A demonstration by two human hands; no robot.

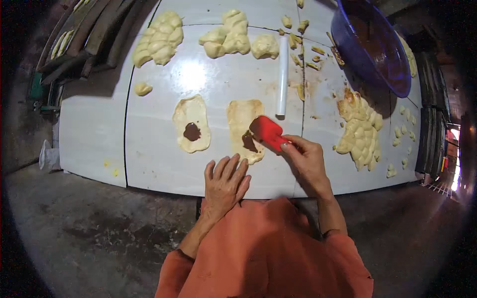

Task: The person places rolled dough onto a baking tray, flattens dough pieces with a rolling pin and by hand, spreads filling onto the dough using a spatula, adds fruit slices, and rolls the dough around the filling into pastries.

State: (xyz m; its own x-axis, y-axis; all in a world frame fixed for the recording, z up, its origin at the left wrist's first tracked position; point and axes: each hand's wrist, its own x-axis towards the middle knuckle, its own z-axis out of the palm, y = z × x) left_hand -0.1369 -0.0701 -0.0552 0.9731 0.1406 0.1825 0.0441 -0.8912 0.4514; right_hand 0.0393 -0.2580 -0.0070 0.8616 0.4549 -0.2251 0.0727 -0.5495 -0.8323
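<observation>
My right hand (305,158) is closed on a red scraper (270,132), its blade smeared with dark brown filling. The blade hangs over the right edge of a flattened dough piece (241,115), where a dark blob of filling (249,142) lies near the lower end. A thin brown film coats the upper part of that dough. My left hand (226,180) rests with fingers stretched out at the dough's lower left edge. Left of it lies a second flattened dough piece (191,107), pale, with a brown blob of filling (192,132) in its middle.
A white rolling pin (282,77) lies beyond the scraper. Dough clusters (161,39) sit at the far left, with another dough cluster (361,131) on the right. A purple basin (338,30) stands far right near scattered yellowish strips (318,50). Dark trays (102,35) are stacked far left.
</observation>
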